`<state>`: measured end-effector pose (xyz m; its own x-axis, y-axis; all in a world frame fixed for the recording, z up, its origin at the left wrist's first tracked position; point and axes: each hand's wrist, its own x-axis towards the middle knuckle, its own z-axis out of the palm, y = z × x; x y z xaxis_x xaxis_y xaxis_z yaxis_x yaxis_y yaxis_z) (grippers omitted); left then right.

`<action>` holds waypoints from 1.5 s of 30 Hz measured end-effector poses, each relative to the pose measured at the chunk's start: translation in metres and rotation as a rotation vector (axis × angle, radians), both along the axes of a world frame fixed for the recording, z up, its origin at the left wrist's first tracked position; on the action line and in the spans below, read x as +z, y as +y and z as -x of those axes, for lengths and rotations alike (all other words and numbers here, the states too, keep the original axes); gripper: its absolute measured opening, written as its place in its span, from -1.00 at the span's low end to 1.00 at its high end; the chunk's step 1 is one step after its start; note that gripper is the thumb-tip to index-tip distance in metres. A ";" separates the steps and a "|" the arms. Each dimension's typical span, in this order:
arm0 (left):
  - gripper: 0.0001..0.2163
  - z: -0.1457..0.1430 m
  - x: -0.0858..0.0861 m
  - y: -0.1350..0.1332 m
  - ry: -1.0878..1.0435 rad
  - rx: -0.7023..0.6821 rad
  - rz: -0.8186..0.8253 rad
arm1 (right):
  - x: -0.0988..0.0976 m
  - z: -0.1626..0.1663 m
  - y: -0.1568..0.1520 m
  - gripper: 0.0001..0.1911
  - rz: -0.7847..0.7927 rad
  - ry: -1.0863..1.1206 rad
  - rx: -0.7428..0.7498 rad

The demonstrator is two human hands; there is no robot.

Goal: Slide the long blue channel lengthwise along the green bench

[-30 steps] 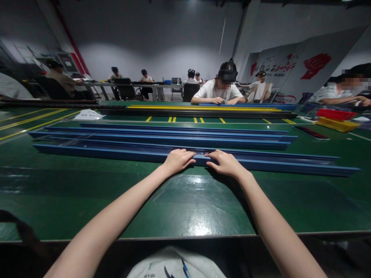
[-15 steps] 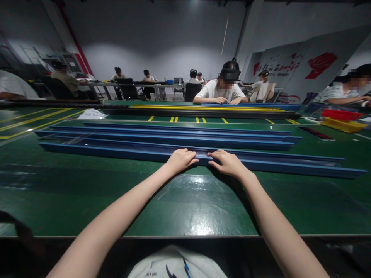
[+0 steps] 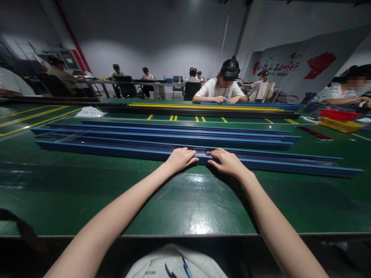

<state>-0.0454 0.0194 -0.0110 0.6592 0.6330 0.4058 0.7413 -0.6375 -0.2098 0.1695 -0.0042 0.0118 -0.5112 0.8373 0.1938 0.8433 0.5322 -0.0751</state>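
Several long blue channel rails lie side by side across the green table [image 3: 72, 193]. The nearest blue rail [image 3: 110, 151] runs from far left to far right. My left hand [image 3: 181, 159] and my right hand [image 3: 226, 162] both rest on its middle, fingers curled over the near wall and pressed on it, a small gap between them. The fingertips reach into the channel and are partly hidden. The other blue rails [image 3: 174, 133] lie just beyond, untouched.
Farther back lie a long black rail with yellow strips [image 3: 203, 109] and a sheet of paper [image 3: 89, 112]. Red and yellow trays [image 3: 337, 119] sit at the right. A person in white [image 3: 222, 90] works opposite; other people sit at tables behind and at the right.
Both hands stay on the nearest blue rail. Only the view has shifted slightly; the rail and hands keep their places.
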 end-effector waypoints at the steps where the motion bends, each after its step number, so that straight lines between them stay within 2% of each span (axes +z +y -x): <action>1: -0.68 0.000 0.000 0.000 0.000 -0.002 0.003 | 0.000 0.000 0.000 -0.60 -0.002 0.000 0.003; 36: -0.64 -0.001 0.004 -0.003 -0.044 0.110 0.064 | -0.003 -0.002 0.008 -0.65 0.010 0.028 0.035; 45: -0.66 -0.001 -0.006 -0.002 -0.066 0.054 -0.056 | -0.005 -0.001 0.005 -0.63 0.002 0.013 0.001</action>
